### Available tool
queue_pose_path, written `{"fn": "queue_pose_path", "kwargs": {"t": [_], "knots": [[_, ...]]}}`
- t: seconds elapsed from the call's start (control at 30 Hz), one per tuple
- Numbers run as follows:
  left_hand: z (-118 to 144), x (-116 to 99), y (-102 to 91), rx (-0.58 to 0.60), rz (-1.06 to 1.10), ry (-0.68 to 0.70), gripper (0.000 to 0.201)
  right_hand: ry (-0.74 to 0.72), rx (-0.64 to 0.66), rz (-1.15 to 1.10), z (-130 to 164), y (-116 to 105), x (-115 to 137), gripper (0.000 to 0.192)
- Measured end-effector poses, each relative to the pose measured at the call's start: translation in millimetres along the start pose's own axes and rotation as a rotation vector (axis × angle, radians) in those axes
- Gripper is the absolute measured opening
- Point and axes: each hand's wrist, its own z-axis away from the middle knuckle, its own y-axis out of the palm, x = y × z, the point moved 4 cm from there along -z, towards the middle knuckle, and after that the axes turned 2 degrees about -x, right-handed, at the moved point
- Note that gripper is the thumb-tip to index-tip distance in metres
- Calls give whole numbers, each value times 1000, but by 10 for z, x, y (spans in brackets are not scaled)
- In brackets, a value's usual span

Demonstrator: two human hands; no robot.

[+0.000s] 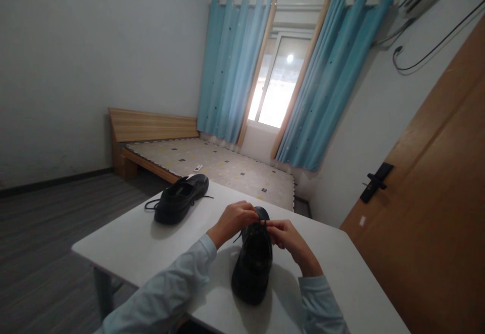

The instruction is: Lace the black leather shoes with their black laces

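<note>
Head view: black lace-up shoe (252,278) on the desk (341,258), toe toward twelve o'clock; second shoe (172,207) at ten, bed (242,159) beyond at eleven. Left hand (238,220) and right hand (287,239), from eight and four, pinch the near shoe's laces (259,227).

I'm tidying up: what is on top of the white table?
On the white table, one black shoe sits farther left; a second black shoe stands nearer, the left hand and right hand at its front. What lies beneath the shoes is hidden.
</note>
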Motion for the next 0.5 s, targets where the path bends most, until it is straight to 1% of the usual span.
{"fn": "queue_pose_path", "kwargs": {"t": [0.1, 0.17, 0.3, 0.5], "knots": [[-5, 15, 27, -38, 55, -45, 13, -138, -2, 102, -14, 29, 51, 28], [-12, 42, 53, -52, 127, -123, 9, -198, -3, 157, -1, 45, 87, 27], [-13, 96, 107, -31, 252, -308, 9, -233, -1, 213, 42, 59, 137, 29], [-2, 107, 144, 24, 371, -486, 16, -305, -55, 334, 58, 67, 144, 29]]}}
